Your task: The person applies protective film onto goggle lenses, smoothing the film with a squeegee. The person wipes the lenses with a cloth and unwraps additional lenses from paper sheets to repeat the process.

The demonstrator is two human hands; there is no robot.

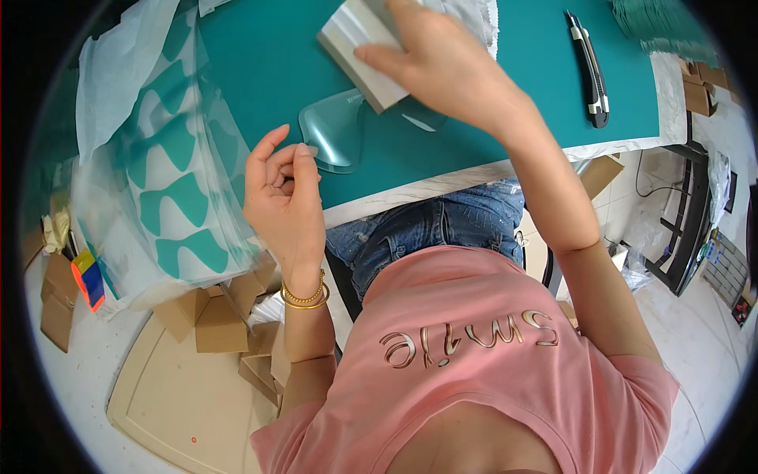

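A clear, curved lens (333, 134) lies on a green mat (505, 118), its left edge at the left hand's (284, 178) thumb; whether that hand pinches it, I cannot tell. Beyond its upper edge, the right hand (434, 59) grips a pale block (359, 43) between thumb and fingers.

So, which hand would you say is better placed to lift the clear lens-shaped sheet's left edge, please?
Probably the left hand: its thumb tip is close beside the left edge of the clear lens-shaped sheet, while the right hand is gripping the pale rectangular block.
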